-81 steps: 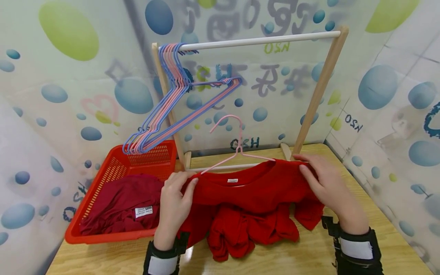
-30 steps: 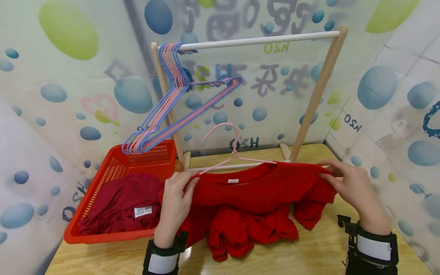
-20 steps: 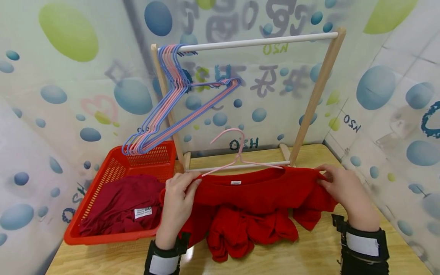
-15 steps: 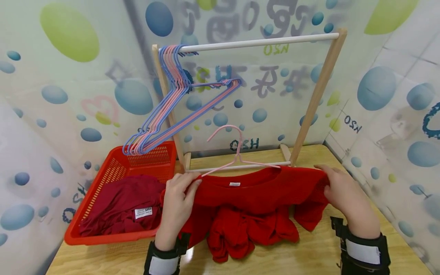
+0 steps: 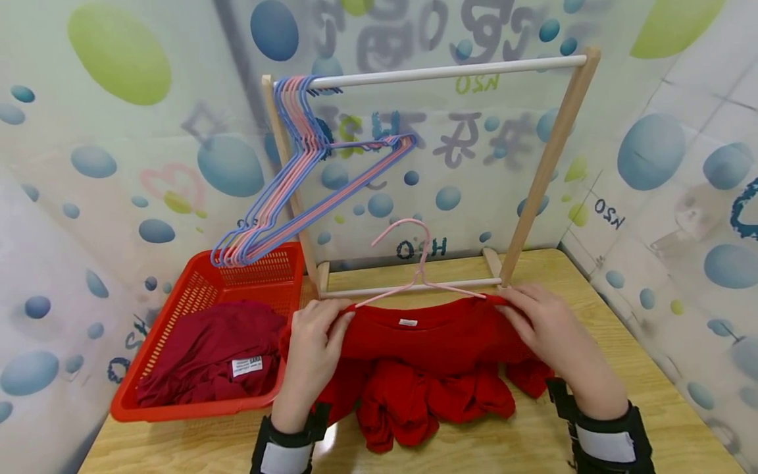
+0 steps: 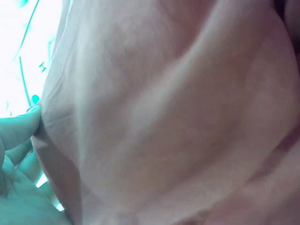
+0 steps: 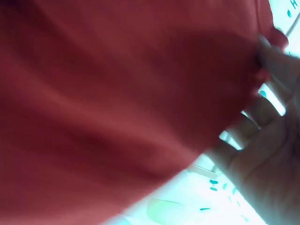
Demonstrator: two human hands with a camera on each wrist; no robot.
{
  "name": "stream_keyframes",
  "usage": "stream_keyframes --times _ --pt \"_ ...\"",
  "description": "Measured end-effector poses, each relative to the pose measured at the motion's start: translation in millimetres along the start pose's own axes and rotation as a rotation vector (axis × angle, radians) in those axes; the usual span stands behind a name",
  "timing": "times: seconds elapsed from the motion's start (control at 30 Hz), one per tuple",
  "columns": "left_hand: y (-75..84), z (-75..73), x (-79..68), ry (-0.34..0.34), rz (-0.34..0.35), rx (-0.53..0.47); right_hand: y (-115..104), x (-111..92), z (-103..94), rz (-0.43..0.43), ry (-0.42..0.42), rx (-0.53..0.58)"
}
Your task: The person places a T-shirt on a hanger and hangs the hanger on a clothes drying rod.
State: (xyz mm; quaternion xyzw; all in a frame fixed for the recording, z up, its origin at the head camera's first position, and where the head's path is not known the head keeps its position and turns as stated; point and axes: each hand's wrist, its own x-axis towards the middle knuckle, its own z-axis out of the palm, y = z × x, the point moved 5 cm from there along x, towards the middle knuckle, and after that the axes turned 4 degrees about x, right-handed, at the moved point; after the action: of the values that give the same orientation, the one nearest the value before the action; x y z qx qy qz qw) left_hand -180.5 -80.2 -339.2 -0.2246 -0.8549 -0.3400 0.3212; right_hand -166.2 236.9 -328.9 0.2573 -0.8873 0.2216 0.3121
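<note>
In the head view a red knit top [image 5: 426, 342] hangs from a pink hanger [image 5: 422, 270], its lower part bunched on the table. The hanger's arms run into the neckline, and their ends are hidden inside the shoulders. My left hand [image 5: 314, 342] pinches the shoulder on the left between thumb and fingers. At the other shoulder, close to the neckline, my right hand [image 5: 551, 336] pinches the fabric. The left wrist view shows the thumb [image 6: 23, 124] pressed on the cloth edge. In the right wrist view the red fabric [image 7: 117, 103] fills most of the picture.
A wooden rack with a white rail [image 5: 462, 68] stands behind the top. Several blue and pink hangers [image 5: 308, 171] hang at its left end. To the left, a red basket [image 5: 127, 388] holds dark red clothing [image 5: 207, 355]. The wooden table [image 5: 491, 441] carries everything.
My right hand moved outward along the sleeve, then came back in to pinch near the neckline. The hanger and collar shifted slightly right and lower. My left hand kept its pinch.
</note>
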Motion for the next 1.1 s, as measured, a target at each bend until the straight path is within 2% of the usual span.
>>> stream_keyframes --times 0.23,0.5,0.6,0.7,0.9,1.0,1.1 --pt "-2.1 -2.0 0.9 -0.037 -0.004 -0.046 18.7 -0.6 -15.1 0.026 0.131 0.055" --pt "-17.6 -6.1 -0.9 -0.107 -0.106 -0.078 54.9 -16.1 -40.1 0.071 0.252 0.046" --pt "-19.8 -7.4 -0.8 -0.118 -0.156 -0.1 63.6 -20.6 -46.4 0.081 0.258 0.054" --pt "-21.4 -10.0 -0.8 -0.1 -0.202 -0.128 68.6 -23.5 -50.2 0.087 0.246 0.063" --pt "-26.7 -17.7 -1.4 -0.009 -0.286 -0.135 74.9 -29.9 -55.1 0.22 0.266 0.031" --pt "-26.4 -16.6 -1.5 -0.011 -0.285 -0.113 74.9 -31.0 -57.1 0.257 0.281 0.02" --pt "-23.3 -13.2 -0.5 -0.022 -0.262 -0.091 72.1 -30.1 -57.7 0.245 0.261 -0.013"
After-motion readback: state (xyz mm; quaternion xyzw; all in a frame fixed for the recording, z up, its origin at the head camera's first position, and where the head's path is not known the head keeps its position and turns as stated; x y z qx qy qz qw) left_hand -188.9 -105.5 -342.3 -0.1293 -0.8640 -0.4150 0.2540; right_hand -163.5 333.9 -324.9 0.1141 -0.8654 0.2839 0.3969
